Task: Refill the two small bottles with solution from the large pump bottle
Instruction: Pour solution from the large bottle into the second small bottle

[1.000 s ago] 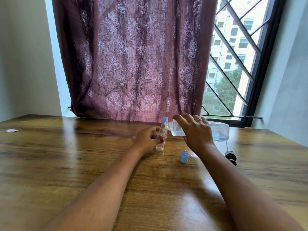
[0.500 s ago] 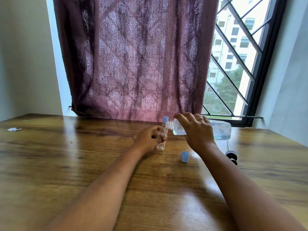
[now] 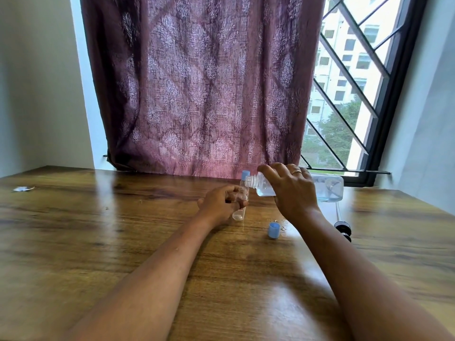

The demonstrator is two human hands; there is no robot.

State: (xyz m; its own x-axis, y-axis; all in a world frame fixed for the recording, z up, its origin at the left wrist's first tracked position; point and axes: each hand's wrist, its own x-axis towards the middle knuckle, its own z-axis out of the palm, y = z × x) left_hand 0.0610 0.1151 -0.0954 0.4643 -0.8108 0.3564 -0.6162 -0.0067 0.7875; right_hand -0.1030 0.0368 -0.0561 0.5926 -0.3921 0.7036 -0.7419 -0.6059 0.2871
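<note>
Your right hand is wrapped around the large bottle, fingers curled over the top of it, holding it tipped on its side so the open threaded neck points left. There's clear, slightly bluish solution sitting in the lower side of it. Your left hand has its fingers closed around an uncapped small clear bottle, which stands upright on the wooden table with its mouth right under the big bottle's neck. Can't tell if anything is actually flowing, it's too small and blurry there.

The second small bottle, blue cap on, stands just behind the one you're gripping, mostly hidden. A loose blue cap sits on the table near your right wrist, with a few wet spots beside it. The black pump head with its dip tube lies on the table to the right of your right forearm. A maroon patterned curtain hangs behind everything, with a grilled window to its right.
</note>
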